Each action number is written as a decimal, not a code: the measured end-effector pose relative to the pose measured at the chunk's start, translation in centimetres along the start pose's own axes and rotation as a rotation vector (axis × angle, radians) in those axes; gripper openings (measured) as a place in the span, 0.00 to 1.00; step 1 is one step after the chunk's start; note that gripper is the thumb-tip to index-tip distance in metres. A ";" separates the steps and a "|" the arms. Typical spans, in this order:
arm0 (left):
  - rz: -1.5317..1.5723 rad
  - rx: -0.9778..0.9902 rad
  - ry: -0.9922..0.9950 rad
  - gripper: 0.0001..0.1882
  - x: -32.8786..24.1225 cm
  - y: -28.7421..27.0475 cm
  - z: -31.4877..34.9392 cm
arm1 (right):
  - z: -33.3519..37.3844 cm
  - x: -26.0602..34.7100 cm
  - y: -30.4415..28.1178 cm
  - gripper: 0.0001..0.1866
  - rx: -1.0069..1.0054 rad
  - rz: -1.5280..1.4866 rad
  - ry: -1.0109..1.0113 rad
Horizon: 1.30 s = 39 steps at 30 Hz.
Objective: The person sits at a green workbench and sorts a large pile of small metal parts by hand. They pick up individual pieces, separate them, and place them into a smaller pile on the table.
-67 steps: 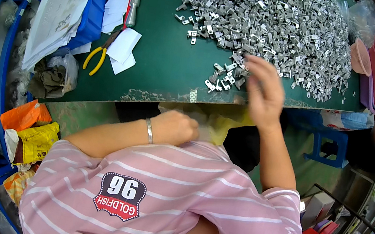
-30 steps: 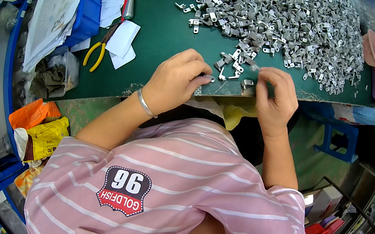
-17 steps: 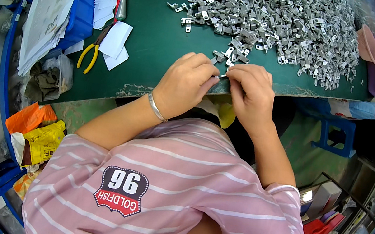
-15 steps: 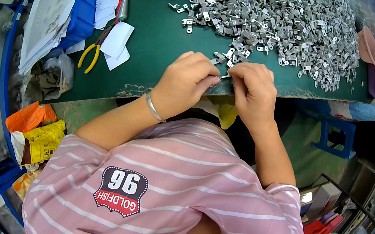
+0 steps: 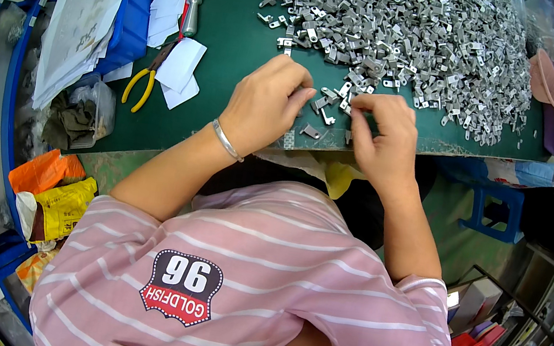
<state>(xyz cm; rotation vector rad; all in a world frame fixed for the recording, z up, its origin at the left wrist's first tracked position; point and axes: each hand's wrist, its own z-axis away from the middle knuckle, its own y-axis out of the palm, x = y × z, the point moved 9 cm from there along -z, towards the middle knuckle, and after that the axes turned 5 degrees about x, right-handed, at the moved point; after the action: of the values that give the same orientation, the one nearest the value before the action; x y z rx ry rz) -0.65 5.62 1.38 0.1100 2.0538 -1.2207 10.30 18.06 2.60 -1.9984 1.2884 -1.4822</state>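
A large pile of small silver metal brackets (image 5: 408,43) covers the back right of the green table (image 5: 235,18). My left hand (image 5: 267,104), with a silver bangle at the wrist, is over the table near its front edge. Its fingers curl downward and hide their tips. A few loose brackets (image 5: 327,117) lie between my hands. One bracket (image 5: 310,132) rests closer to the edge. My right hand (image 5: 389,139) is at the pile's near side, thumb and forefinger bent toward each other beside the brackets. What either hand holds, if anything, is hidden.
At the left are yellow-handled pliers (image 5: 138,90), white paper slips (image 5: 182,64) and a blue bin (image 5: 131,25) with printed sheets leaning on it. A pink bowl (image 5: 544,77) stands at the right. A blue stool (image 5: 498,212) is below the table.
My hands have moved apart from their close pinch around a small metal piece. The left went left and slightly away; the right reached to the loose brackets. Brackets between them now show.
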 end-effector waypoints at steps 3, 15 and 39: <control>0.047 0.028 0.093 0.09 -1.3 0.7 -0.6 | -0.2 -1.2 0.1 0.08 0.032 0.004 0.075; 0.025 0.307 0.161 0.07 -1.7 1.9 -1.1 | -0.1 -0.3 0.0 0.08 0.072 -0.054 -0.063; -0.096 0.085 0.129 0.05 -0.4 0.7 -2.6 | -0.1 -0.7 -1.1 0.15 -0.191 -0.022 -0.161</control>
<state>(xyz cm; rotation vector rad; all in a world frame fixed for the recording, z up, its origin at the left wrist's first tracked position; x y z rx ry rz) -1.46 8.13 1.84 0.1344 2.1387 -1.3925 10.68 19.22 3.06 -2.2069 1.3881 -1.2184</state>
